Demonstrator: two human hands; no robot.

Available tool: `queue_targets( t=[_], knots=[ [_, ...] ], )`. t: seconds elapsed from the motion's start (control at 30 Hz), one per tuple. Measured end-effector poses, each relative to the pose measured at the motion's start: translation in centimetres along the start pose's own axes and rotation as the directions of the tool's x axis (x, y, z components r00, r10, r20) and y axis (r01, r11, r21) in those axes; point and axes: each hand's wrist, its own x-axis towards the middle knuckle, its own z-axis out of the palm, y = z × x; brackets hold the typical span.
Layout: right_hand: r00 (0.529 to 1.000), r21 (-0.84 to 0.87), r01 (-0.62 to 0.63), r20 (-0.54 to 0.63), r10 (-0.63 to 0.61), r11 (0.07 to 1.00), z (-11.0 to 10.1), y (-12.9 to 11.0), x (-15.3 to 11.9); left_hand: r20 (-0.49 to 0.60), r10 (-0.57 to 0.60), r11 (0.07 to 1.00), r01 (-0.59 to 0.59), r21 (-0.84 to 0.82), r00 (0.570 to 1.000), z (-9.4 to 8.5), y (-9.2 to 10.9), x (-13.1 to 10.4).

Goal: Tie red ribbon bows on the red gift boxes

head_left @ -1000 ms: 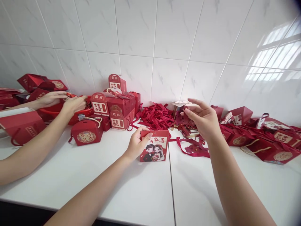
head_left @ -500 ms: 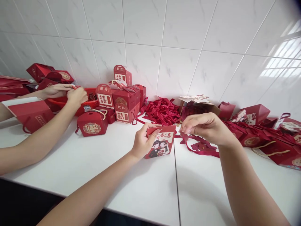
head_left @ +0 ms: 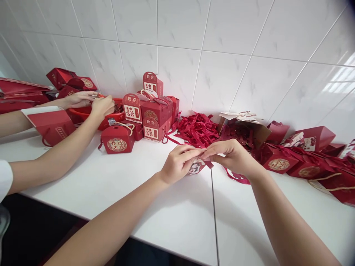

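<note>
- Head view: I see the red printed card (head_left: 195, 168), stiff and flat-faced, between both hands, near a heap of satiny ribbons (head_left: 198, 129).
- Left hand (head_left: 179, 162): pinching the card.
- Right hand (head_left: 231, 157): fingers bunched at its upper edge; I cannot tell what they grip.
- Surface: smooth white table (head_left: 172, 221), dark seam.
- Room: glossy, grey-veined wall tiles (head_left: 180, 26).

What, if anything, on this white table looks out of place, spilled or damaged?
Nothing looks clearly damaged or spilled. The untidiest thing is the heap of red ribbons: its strands lie tangled, unlike the stacked boxes beside it. A ribbon strand also curls on the tabletop near the right hand.
</note>
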Motion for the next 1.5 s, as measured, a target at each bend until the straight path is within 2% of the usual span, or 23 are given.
queue_targets(
  t=[0.17, 0.4, 0.73, 0.8, 0.9, 1.0, 1.07, 1.23, 1.5],
  knots=[
    [0.998, -0.011, 0.012, -0.068, -0.012, 1.000, 0.3, 0.3, 0.1, 0.011, -0.117, 0.991, 0.118, -0.060, 0.993, 0.0, 0.2, 0.3],
    [0.991, -0.023, 0.001, -0.134, -0.004, 1.000, 0.6, 0.2, 0.1, -0.039, -0.264, 0.957, 0.256, -0.139, 0.964, 0.0, 0.6, 0.5],
    [0.948, -0.111, -0.016, -0.319, -0.020, 0.994, 2.3, 0.8, 0.7, -0.114, -0.426, 0.896, 0.400, -0.192, 0.898, 0.2, 0.4, 0.4],
    [0.945, -0.129, -0.013, -0.326, -0.030, 0.992, 2.6, 1.0, 0.8, -0.106, -0.452, 0.882, 0.427, -0.200, 0.886, 0.3, 0.1, 0.3],
    [0.943, -0.164, 0.019, -0.325, -0.072, 0.986, 2.7, 1.2, 0.9, -0.048, -0.480, 0.860, 0.459, -0.224, 0.876, 0.3, -0.3, 0.3],
    [0.899, -0.298, 0.005, -0.417, -0.135, 0.955, 2.8, 1.5, 0.9, -0.014, -0.512, 0.839, 0.496, -0.225, 0.859, 0.4, -0.5, 0.1],
    [0.883, -0.342, -0.039, -0.452, -0.128, 0.939, 2.8, 1.7, 0.9, -0.008, -0.534, 0.824, 0.519, -0.226, 0.845, 0.4, -0.5, 0.0],
    [0.889, -0.282, -0.118, -0.456, -0.025, 0.952, 3.2, 2.7, 1.0, 0.019, -0.551, 0.808, 0.539, -0.237, 0.834, 0.5, -0.7, -0.2],
    [0.902, -0.246, -0.119, -0.433, 0.001, 0.962, 3.4, 3.5, 1.0, 0.024, -0.556, 0.808, 0.548, -0.217, 0.831, 0.5, -0.8, -0.3]
  ],
)
